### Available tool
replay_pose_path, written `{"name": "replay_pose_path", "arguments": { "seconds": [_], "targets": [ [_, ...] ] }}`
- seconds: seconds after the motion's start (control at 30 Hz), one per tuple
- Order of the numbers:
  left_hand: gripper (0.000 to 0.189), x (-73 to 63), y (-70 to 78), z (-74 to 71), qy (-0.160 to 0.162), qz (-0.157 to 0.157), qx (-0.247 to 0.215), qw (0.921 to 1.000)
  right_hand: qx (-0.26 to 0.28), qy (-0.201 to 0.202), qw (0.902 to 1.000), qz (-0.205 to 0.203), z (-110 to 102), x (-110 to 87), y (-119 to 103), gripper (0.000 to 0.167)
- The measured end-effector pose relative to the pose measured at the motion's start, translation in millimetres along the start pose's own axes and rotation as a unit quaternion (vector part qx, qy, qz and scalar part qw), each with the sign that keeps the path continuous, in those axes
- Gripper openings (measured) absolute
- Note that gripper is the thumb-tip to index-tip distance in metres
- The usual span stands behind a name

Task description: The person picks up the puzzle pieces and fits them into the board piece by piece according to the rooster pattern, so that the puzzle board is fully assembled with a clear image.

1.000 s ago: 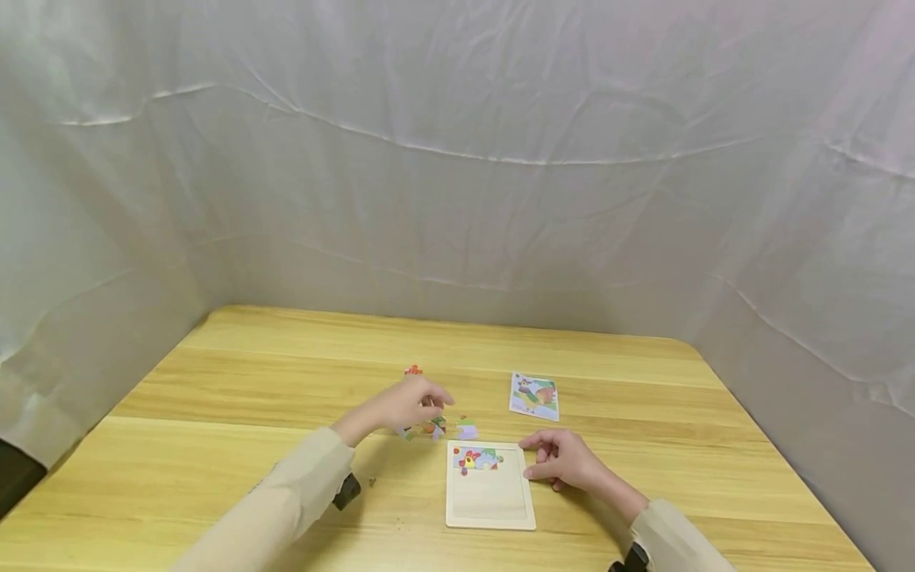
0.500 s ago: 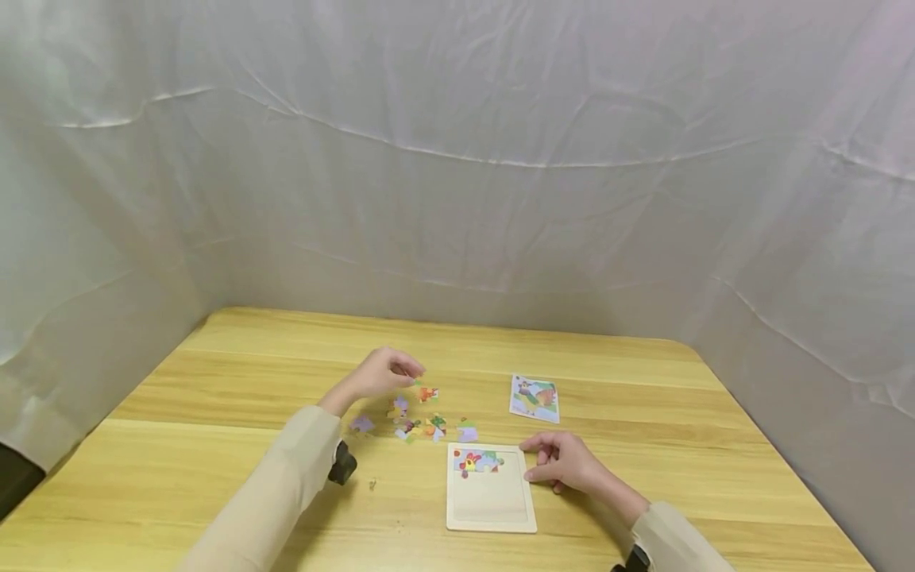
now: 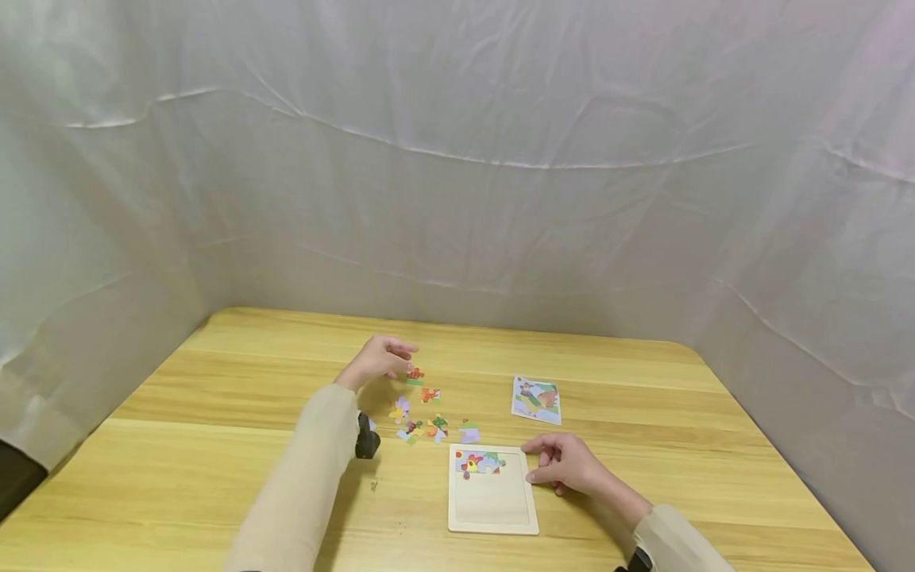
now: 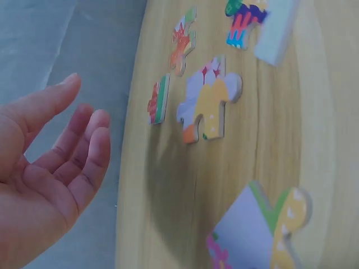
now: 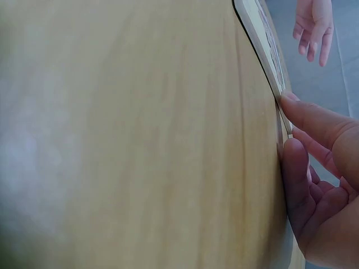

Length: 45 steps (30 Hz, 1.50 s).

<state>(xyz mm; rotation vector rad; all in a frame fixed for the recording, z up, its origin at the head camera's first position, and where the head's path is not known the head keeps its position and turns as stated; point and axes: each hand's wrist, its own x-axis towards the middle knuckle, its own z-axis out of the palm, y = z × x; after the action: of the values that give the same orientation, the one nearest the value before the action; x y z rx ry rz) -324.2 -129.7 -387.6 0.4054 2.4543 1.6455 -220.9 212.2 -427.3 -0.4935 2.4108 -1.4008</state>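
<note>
Head view: the left hand (image 3: 379, 359) hovers beside loose puzzle pieces (image 3: 438, 427); the right hand (image 3: 568, 463) touches the tray (image 3: 493, 527) to their right, probably steadying it. Left wrist: thumb and fingers apart, holding nothing. Right wrist: thumb and forefinger apart, against the tray's edge.

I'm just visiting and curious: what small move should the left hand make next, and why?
I'd probably lower the left hand and pinch the small red-and-green jigsaw piece. The hand hovers close to it, holding nothing, and the joined multicoloured jigsaw pieces fill only part of the pale wooden rectangular tray.
</note>
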Motion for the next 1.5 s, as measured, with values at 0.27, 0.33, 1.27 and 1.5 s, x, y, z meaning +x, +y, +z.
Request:
{"name": "replay_pose_path", "arguments": {
  "seconds": [0.27,0.33,1.27,1.5],
  "targets": [
    [0.037,10.0,-7.7,5.9,0.033,-0.049,-0.013,0.9982,-0.003,0.002,1.0,-0.001,-2.3,0.0,-0.7,0.042],
    [0.037,10.4,-7.2,7.4,0.033,-0.056,-0.01,0.9979,-0.006,0.002,1.0,-0.001,-2.7,-0.3,-0.3,0.042],
    [0.036,29.5,-28.3,15.7,0.021,-0.153,0.057,0.9863,-0.002,0.004,1.0,0.003,-2.9,-2.5,-0.1,0.041],
    [0.03,28.3,-24.3,17.4,0.036,-0.166,0.085,0.9818,-0.002,0.003,1.0,0.004,-2.9,-4.0,-2.2,0.041]
  ]
}}
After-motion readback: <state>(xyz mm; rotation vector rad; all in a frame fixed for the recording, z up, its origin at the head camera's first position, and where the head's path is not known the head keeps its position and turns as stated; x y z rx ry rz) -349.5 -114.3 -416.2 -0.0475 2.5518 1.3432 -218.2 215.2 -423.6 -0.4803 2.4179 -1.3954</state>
